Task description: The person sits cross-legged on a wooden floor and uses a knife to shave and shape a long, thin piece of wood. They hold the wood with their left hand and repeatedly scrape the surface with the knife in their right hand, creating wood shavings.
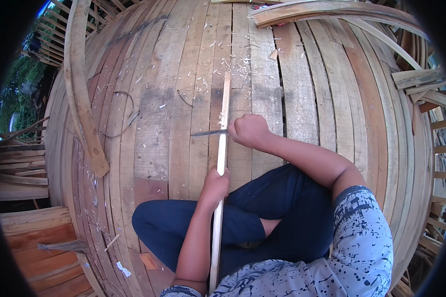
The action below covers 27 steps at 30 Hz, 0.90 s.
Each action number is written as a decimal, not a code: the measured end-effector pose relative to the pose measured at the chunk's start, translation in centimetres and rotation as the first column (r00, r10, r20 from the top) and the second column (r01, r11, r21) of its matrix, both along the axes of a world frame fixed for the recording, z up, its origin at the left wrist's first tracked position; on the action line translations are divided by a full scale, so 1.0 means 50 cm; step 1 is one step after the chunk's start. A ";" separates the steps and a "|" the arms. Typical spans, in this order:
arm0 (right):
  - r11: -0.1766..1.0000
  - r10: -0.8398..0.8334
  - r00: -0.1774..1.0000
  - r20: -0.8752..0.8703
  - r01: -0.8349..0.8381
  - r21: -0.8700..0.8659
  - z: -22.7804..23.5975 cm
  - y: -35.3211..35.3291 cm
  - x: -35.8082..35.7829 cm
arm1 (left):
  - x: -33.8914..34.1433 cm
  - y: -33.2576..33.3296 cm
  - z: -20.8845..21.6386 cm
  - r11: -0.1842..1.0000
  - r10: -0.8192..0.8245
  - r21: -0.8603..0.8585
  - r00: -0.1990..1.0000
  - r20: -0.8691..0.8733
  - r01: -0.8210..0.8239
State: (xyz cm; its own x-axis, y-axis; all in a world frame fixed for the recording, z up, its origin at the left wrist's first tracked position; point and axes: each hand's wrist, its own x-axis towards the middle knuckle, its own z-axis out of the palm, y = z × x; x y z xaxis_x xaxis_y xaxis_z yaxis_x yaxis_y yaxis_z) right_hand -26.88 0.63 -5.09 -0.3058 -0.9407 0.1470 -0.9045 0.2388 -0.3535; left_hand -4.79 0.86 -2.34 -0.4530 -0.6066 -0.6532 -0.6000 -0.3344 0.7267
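1. Head view: a person sits with bent, folded legs in dark blue trousers [173, 222] and a short-sleeved, grey-and-dark patterned shirt [364, 237].
2. The left hand [216, 187] is wrapped around a long, pale wooden strip [222, 148], gripping it a little below its middle.
3. The strip runs lengthwise from the lower edge, past the lap, to a far end over the plank floor [262, 54]; whether that end touches the boards, I cannot tell.
4. The right hand [249, 131] is curled into a fist just to the right of the strip, closed on one end of a thin, dark blade [205, 133]; any handle is hidden inside the fist.
5. The blade lies crosswise at the strip, beyond the left hand, its free end pointing left.
6. A small pale curl [222, 119] sits at the strip just beyond the blade.
7. Wood shavings [242, 62] are scattered over the floor, thickest around the strip's far end.
8. To the left, a long curved timber [79, 89] rests on the boards; near the lower left lie a bristly bundle [64, 245] and a white scrap [123, 269].
9. At the upper right lies another curved timber [327, 11], with stacked wood pieces [418, 78] nearer the right edge.
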 end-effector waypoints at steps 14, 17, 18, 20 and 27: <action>0.998 0.043 0.997 -0.060 -0.041 0.036 0.013 -0.029 -0.091 | -0.026 -0.008 -0.006 0.996 -0.049 -0.070 0.999 0.007 0.049; 0.986 0.117 0.992 -0.051 -0.110 0.122 0.035 0.004 0.003 | -0.011 -0.010 0.008 0.997 0.008 0.074 1.000 -0.015 -0.007; 0.993 0.085 0.995 -0.046 -0.081 0.084 0.030 -0.010 -0.007 | -0.008 -0.001 0.006 0.999 0.014 0.028 1.000 0.003 -0.015; 0.999 -0.028 0.999 -0.021 0.028 0.024 0.002 -0.018 -0.050 | -0.015 0.002 0.011 1.000 0.002 0.003 1.000 0.012 -0.002; 0.999 -0.036 0.999 -0.038 0.036 -0.005 -0.012 -0.032 -0.056 | -0.027 0.002 0.006 0.999 0.014 -0.046 1.000 -0.014 -0.014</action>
State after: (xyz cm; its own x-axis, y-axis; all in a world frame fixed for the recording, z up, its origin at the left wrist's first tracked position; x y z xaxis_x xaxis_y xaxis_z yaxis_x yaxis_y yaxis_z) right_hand -29.69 -0.98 -5.68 -0.3336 -0.9285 0.1629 -0.9082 0.2702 -0.3195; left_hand -6.15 0.95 -2.07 -0.4531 -0.6425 -0.6180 -0.5853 -0.3085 0.7498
